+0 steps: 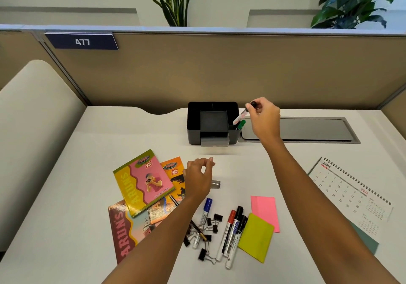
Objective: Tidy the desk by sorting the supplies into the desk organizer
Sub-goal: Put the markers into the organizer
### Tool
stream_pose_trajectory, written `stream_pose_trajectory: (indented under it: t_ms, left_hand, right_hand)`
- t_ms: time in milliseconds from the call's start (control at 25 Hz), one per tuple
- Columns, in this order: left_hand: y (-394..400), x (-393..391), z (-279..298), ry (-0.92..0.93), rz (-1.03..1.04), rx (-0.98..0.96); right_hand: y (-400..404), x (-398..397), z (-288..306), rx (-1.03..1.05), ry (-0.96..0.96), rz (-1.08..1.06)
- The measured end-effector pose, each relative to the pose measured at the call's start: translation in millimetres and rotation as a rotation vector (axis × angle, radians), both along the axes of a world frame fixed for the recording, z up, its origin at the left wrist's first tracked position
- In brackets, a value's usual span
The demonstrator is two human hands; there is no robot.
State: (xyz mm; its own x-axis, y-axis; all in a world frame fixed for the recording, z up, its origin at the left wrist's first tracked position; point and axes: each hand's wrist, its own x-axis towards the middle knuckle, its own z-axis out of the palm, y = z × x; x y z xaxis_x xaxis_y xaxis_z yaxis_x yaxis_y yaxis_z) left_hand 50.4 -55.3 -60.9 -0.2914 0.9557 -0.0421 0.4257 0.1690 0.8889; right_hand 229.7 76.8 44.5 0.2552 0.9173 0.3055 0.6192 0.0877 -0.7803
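A black desk organizer (193, 127) stands at the back of the desk. My right hand (264, 116) holds a black-capped marker (241, 114) tilted over its right compartment, where a green-capped marker (241, 124) stands. My left hand (198, 177) hovers over the desk with fingers loosely curled and nothing in it, just above a small grey cylinder (215, 184). Near the front edge lie a blue marker (205, 213), a red marker (226, 231), black markers (236, 228), several black binder clips (212, 224), a pen (197, 228), a pink sticky pad (264, 211) and a yellow-green pad (256, 236).
Several colourful notebooks (142, 182) lie overlapping at the front left. A spiral desk calendar (349, 189) lies flat at the right. A grey cable hatch (307, 130) is set into the desk right of the organizer. A partition wall (197, 70) closes the back.
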Motion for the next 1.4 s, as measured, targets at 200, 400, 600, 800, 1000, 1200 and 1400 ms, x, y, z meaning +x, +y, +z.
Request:
stream_pose_trajectory:
  t_ms: [200, 400, 600, 800, 1000, 1200, 1400]
  left_hand:
    - [0.1, -9.0, -4.1, 0.031, 0.023, -0.02]
    - [-2.8, -16.8, -8.3, 0.053, -0.025, -0.061]
    - [-11.0, -15.5, -5.5, 0.337, -0.154, -0.187]
    - [-20.1, -19.7, -2.6, 0.779, -0.431, -0.242]
    - [-30.2, -18.8, -6.1, 0.973, -0.518, -0.348]
    - [-41.0, -18.4, -6.9, 0.95, -0.488, -0.465]
    - [-46.0, -17.0, -7.1, 0.876, -0.442, -0.508]
  right_hand:
    - [1.4, -6.5, -21.5, -0.096, -0.022, 0.013]
    - [-5.3, -5.9, -29.6, -0.155, -0.012, 0.009]
    - [-25.6, -2.3, -32.2, -0.301, -0.043, 0.008]
    - [-67.2, -2.8, -58.3, -0.868, -0.245, 0.197]
    - [-120.1, -14.5, -76.3, -1.14, -0.199, 0.292]
    - [-159.2, -22.9, -81.3, -1.124, -0.318, 0.23]
    - [-178.8, -33.0, -85.0, -1.068, -0.359, 0.097]
